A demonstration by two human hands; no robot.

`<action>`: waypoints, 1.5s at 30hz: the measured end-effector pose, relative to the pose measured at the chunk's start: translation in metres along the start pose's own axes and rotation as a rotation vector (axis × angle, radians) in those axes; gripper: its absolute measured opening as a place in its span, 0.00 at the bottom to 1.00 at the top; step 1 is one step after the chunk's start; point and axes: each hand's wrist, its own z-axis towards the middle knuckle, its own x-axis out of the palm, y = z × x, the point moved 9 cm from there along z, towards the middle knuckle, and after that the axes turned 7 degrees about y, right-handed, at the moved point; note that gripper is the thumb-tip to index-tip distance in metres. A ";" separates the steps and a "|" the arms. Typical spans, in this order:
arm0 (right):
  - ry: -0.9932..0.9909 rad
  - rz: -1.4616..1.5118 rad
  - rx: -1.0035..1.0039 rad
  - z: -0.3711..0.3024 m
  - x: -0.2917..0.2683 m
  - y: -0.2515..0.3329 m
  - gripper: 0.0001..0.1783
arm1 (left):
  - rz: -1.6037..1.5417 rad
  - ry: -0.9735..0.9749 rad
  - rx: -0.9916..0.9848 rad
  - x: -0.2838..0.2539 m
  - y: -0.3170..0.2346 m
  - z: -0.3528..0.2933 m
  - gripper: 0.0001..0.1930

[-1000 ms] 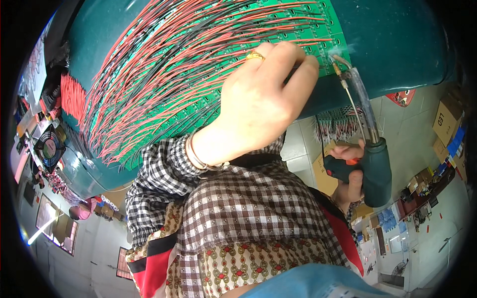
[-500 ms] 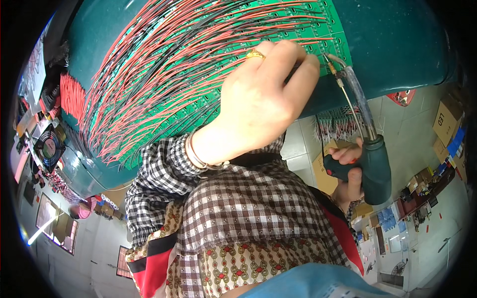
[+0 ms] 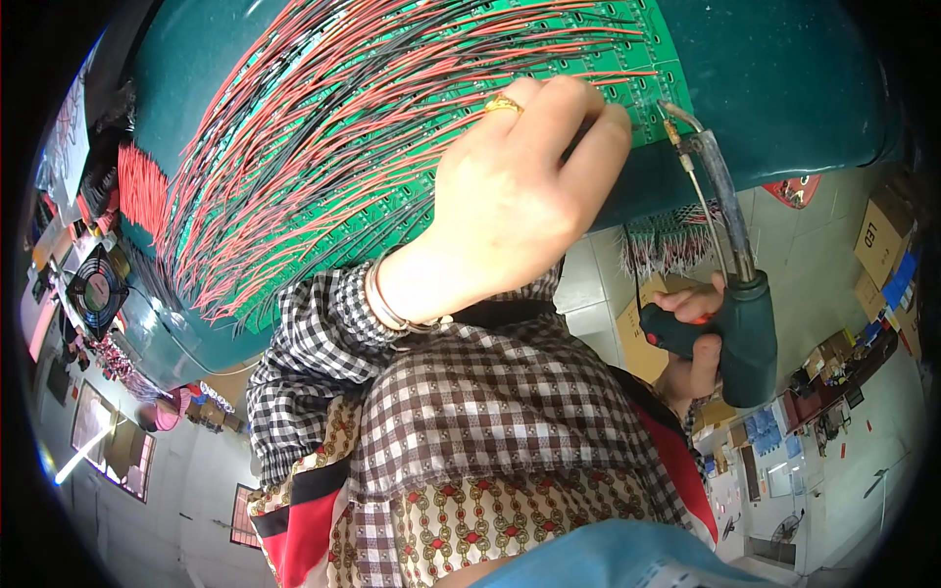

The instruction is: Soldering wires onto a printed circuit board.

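My left hand (image 3: 524, 191), with a ring and bangles, is curled over the right part of a green circuit board panel (image 3: 670, 57). Its fingertips are turned under, so what they pinch is hidden. Long red and black wires (image 3: 323, 127) fan out over the panel, many ending at its pads. My right hand (image 3: 700, 365) grips the handle of a dark green soldering gun (image 3: 749, 338). A bent metal tube and a thin solder feed tube run up from the handle. Their tips are close to the panel's right edge, right of my left fingers; whether they touch cannot be told.
The panel lies on a dark green work surface (image 3: 774, 88). A bundle of red wires (image 3: 143, 191) and a black fan (image 3: 97, 291) are at the left. Below the surface's right edge are more wired boards (image 3: 676, 245) and a cardboard box (image 3: 642, 338). More boxes (image 3: 879, 235) stand farther right.
The soldering gun has shifted slightly right and down with my right hand, its tip moving away from my left fingers. My left hand has stayed in place.
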 end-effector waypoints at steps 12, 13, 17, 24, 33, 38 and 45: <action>-0.051 0.023 0.002 0.001 0.000 0.003 0.38 | -0.001 -0.011 0.001 -0.001 -0.001 0.000 0.17; -0.032 0.004 0.026 0.002 0.001 0.002 0.38 | -0.002 -0.008 0.000 0.000 0.000 0.000 0.17; 0.003 0.005 0.061 0.004 0.005 0.001 0.38 | 0.000 -0.019 -0.005 0.000 0.000 -0.001 0.17; 0.011 0.039 0.058 0.000 0.004 -0.004 0.38 | -0.001 -0.016 -0.005 0.000 0.000 0.000 0.17; -0.001 0.041 0.040 -0.005 -0.001 -0.007 0.39 | 0.000 0.002 -0.010 0.000 0.000 0.000 0.17; -0.042 0.081 -0.023 -0.004 -0.002 -0.003 0.39 | 0.008 -0.012 -0.001 0.001 0.000 0.000 0.17; -0.109 0.135 -0.049 -0.006 -0.006 -0.005 0.39 | 0.015 -0.027 -0.004 0.000 0.000 -0.001 0.16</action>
